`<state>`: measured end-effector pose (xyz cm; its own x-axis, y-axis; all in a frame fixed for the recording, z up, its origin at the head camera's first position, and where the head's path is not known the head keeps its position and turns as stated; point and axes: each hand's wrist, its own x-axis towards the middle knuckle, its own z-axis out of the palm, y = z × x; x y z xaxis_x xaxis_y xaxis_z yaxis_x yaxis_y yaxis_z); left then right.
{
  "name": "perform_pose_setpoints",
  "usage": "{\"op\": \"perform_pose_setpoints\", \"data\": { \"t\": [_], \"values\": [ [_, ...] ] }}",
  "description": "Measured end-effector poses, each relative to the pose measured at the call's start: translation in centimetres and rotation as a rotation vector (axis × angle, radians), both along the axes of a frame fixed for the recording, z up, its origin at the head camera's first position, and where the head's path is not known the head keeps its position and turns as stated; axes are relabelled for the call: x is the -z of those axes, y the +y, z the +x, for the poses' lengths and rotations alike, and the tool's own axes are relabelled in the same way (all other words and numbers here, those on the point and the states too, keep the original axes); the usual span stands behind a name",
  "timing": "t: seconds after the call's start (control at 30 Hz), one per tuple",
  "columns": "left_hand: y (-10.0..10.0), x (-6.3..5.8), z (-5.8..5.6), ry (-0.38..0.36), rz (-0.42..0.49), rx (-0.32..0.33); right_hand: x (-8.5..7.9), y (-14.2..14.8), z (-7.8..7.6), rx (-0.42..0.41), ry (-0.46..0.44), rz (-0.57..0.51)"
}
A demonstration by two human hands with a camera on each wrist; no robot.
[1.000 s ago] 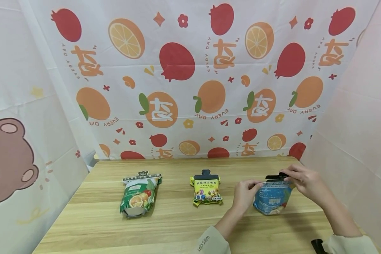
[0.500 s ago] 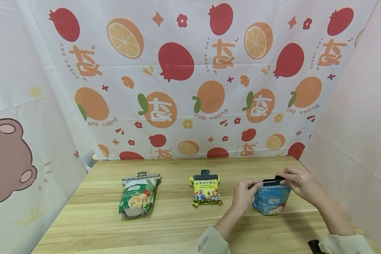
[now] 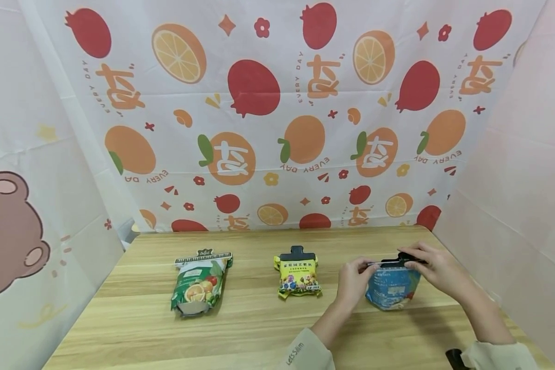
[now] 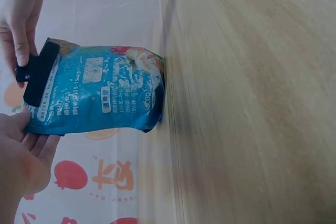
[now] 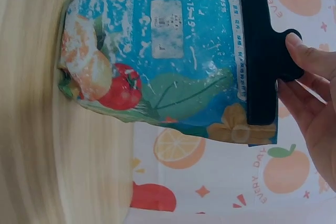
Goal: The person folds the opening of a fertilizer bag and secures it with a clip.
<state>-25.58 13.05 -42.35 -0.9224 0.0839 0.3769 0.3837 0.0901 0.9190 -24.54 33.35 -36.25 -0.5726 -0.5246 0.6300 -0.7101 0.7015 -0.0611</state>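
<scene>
A blue bag [image 3: 390,290] with printed vegetables stands upright on the right of the table, its base close on the wood. My left hand [image 3: 353,282] pinches the bag's top left corner between thumb and fingers. Across the top edge sits a wide black clip [image 5: 257,61], lying over the bag's mouth in the right wrist view. My right hand [image 3: 437,264] pinches the clip's handle with the thumb on one side and fingers on the other. In the left wrist view, the clip covers the middle of the top edge.
A green bag [image 3: 196,288] lies at the left with a keyboard-patterned clip [image 3: 203,258] across its top. Between it and the blue bag lies a small yellow bag [image 3: 299,277] with a black clip [image 3: 297,255]. Fruit-printed cloth [image 3: 254,205] hangs behind the table [image 3: 240,339].
The black clip has come down and left onto the blue bag's top edge with my right hand. My left hand keeps its pinch on the corner. The head view has shifted slightly.
</scene>
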Motion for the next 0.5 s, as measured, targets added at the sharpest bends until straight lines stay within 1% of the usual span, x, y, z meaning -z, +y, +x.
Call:
{"op": "perform_pose_setpoints", "data": {
  "t": [0.1,0.2,0.27,0.4,0.43,0.47,0.5],
  "values": [
    [0.1,-0.2,0.0,-0.033,-0.012,-0.006,0.3,-0.1,0.4,0.080,-0.046,-0.031],
    [0.2,-0.2,0.0,-0.051,-0.023,-0.004,0.8,0.2,0.8,0.122,-0.114,-0.120],
    [0.2,-0.2,0.0,-0.059,-0.023,-0.001,1.3,0.5,1.1,0.148,-0.167,-0.199],
    [0.1,-0.2,0.1,-0.048,-0.023,-0.001,2.4,1.5,1.6,0.192,-0.324,-0.362],
    [0.0,-0.1,0.1,-0.041,-0.024,-0.005,2.7,1.7,1.7,0.198,-0.373,-0.401],
    [0.0,-0.1,0.1,-0.033,-0.024,-0.009,3.0,1.9,1.8,0.222,-0.421,-0.434],
    [0.0,0.0,0.1,-0.026,-0.025,-0.014,3.3,2.0,1.9,0.229,-0.484,-0.470]
  ]
}}
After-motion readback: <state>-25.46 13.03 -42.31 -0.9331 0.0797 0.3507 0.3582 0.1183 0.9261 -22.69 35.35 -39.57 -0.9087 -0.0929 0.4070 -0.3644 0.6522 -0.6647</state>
